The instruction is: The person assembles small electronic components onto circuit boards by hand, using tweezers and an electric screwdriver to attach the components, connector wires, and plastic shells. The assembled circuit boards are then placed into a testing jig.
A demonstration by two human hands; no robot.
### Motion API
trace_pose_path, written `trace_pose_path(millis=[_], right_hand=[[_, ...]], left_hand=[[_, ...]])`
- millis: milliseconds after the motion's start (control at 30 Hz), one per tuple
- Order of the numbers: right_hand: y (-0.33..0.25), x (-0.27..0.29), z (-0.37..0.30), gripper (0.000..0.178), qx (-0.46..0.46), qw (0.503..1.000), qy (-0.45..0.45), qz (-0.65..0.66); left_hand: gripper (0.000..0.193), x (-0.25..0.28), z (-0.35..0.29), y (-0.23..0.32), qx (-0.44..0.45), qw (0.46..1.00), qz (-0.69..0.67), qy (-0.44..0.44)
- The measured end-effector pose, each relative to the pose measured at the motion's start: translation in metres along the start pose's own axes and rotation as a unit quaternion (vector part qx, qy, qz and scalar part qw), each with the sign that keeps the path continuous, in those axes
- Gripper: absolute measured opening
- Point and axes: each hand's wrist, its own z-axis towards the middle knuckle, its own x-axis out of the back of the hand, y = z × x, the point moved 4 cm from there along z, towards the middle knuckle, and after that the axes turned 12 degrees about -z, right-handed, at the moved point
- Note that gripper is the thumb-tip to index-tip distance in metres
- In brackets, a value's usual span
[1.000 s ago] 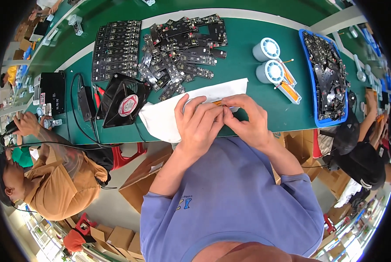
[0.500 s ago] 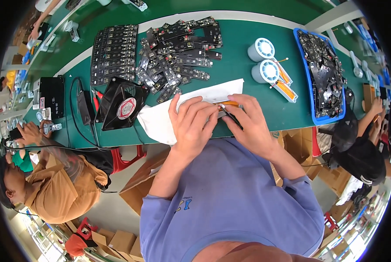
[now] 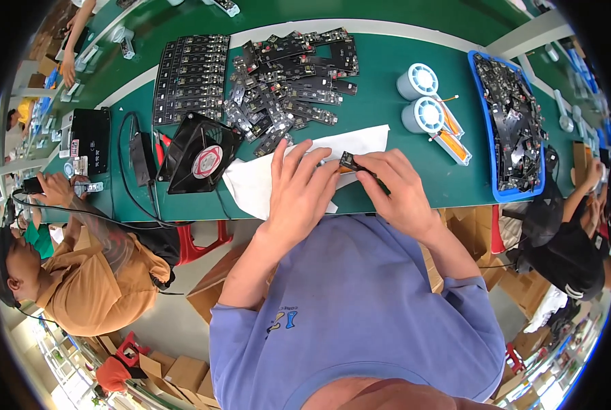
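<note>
My right hand [image 3: 399, 195] pinches a small black circuit board [image 3: 348, 160] between thumb and fingers, its end sticking out toward the left. Beneath the board a sliver of an orange part [image 3: 345, 170] shows. My left hand [image 3: 295, 198] is closed with its fingertips against that spot; whatever lies under its fingers is mostly hidden. Both hands work above a white cloth [image 3: 246, 186] spread on the green table. Beyond them lies a loose pile of black circuit boards [image 3: 271, 113], with a neat row of long boards [image 3: 190, 80] to its left.
A black square fan [image 3: 199, 154] stands left of the cloth, by a black power adapter [image 3: 141, 157] and cables. Two pale blue round fan units [image 3: 425, 115] with orange-filled housings lie at right. Farther right is a blue tray [image 3: 498, 195] of boards. Co-workers sit at both sides.
The circuit board in my right hand has come up into view over the orange part, which is now mostly covered. My left fingers have spread and shifted slightly. The whole view has moved a little.
</note>
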Motion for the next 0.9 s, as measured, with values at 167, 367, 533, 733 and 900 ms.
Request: trace_pose_path(millis=[167,367,533,733,900], right_hand=[[0.002,0.002,0.000,0.032,-0.025,1.000,-0.006,0.000],[0.001,0.005,0.002,0.032,-0.018,0.999,-0.010,-0.025],[0.000,0.009,0.007,0.032,0.000,0.999,-0.015,-0.034],[0.002,0.008,0.009,0.031,0.007,1.000,-0.019,-0.024],[0.004,0.008,0.011,0.030,0.007,0.999,-0.022,-0.027]], left_hand=[[0.029,0.004,-0.010,0.005,-0.074,0.995,0.059,-0.012],[0.029,0.000,-0.006,0.011,-0.064,0.987,0.120,-0.088],[0.026,0.003,0.002,0.007,-0.068,0.987,0.095,-0.107],[0.022,0.008,0.003,0.003,-0.077,0.991,0.049,-0.092],[0.019,0.009,0.012,0.004,-0.057,0.989,0.052,-0.128]])
